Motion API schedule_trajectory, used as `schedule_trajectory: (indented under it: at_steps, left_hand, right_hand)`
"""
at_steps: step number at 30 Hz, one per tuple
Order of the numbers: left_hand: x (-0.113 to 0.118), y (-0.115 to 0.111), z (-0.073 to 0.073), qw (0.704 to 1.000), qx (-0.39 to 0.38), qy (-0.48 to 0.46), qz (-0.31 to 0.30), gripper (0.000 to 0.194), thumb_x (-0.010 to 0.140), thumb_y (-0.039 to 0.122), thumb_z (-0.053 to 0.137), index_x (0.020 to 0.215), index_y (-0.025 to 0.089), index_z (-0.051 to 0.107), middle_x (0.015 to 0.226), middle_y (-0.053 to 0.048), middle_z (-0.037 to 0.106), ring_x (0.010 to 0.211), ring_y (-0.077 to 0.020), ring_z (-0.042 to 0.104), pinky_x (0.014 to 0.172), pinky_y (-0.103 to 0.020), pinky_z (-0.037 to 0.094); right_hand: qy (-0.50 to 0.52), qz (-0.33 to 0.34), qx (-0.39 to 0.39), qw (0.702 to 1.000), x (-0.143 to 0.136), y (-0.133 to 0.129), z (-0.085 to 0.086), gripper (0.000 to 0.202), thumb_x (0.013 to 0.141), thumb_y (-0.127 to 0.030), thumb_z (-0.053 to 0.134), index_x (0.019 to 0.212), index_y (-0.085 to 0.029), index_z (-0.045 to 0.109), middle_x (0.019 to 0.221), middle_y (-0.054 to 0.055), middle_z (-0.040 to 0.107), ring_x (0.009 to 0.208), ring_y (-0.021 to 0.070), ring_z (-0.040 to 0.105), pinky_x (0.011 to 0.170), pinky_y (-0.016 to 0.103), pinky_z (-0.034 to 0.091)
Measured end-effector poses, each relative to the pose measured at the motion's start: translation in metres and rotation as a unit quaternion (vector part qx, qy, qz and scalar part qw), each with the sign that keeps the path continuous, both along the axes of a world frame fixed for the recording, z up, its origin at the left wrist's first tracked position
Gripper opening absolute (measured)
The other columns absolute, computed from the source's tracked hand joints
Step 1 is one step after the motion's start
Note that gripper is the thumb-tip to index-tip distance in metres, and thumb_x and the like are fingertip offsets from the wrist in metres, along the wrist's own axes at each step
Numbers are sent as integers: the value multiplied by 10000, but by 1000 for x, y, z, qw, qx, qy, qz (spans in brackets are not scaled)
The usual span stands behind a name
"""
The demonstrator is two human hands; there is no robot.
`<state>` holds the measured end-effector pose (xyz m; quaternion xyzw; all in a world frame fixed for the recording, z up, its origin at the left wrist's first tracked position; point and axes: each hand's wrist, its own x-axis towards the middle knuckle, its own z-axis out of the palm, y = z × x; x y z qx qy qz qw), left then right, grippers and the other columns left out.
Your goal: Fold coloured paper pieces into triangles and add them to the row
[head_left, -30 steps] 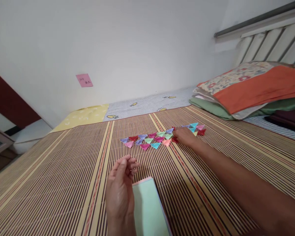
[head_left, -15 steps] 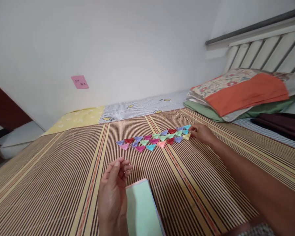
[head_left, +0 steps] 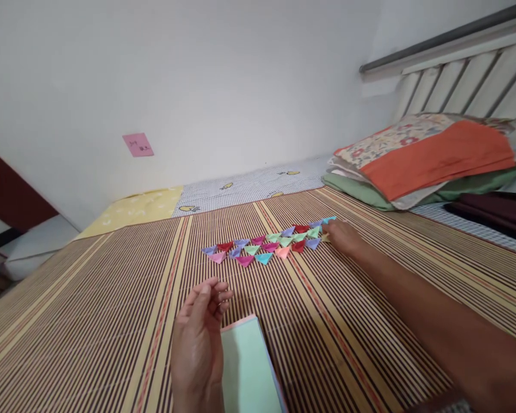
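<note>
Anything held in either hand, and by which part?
Left hand: nothing visible in it. Right hand: at the right end of the folded triangles; can't tell whether it grips one.

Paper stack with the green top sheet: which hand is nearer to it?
Left. The left hand is by the left edge of the paper stack; the right hand is farther off, beyond it to the right, at the paper triangles.

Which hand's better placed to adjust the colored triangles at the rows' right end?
Right, probably: the right hand is at those triangles; the left hand, loosely curled, is nearer the body, beside the green paper.
</note>
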<state>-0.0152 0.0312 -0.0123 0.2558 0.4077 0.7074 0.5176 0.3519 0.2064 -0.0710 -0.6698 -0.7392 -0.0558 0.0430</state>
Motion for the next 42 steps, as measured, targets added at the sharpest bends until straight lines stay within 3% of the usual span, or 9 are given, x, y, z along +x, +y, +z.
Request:
schedule_trajectory:
  at_steps: [15,27,34,42]
  left_hand:
    - [3,1,-4,1000,3,10,-2,280,728,355,827,890,138,756,836,-83,754,726,-162,703,654,-226,547]
    - [4,0,-3,1000,7,6,-4,284,711,352,842,872,134,757,821,-84,751,718,-166,699,635,-225,543]
    - [5,0,-2,1000,-1,2,-5,318,675,357,862,878,136,758,830,-86,753,718,-161,692,634,-218,540]
    - [2,-1,0,1000,-7,4,-2,299,700,364,847,873,139,756,827,-81,750,725,-159,693,655,-224,544]
  right_hand:
    - [-110,-30,-27,993,0,8,9,317,985,-326,625,1259,-168,613,1267,102,634,1063,239,658,894,447,569]
    - [-80,-2,2,997,-5,3,15,286,985,-319,625,1224,-163,631,1241,96,647,1063,237,659,902,449,564]
    - [-51,60,-18,997,-29,3,16,294,984,-320,626,1233,-165,626,1246,96,645,1055,234,661,889,440,570]
    - [-73,52,-36,995,-42,4,19,325,980,-324,633,1257,-156,614,1261,109,635,1062,241,659,893,443,569]
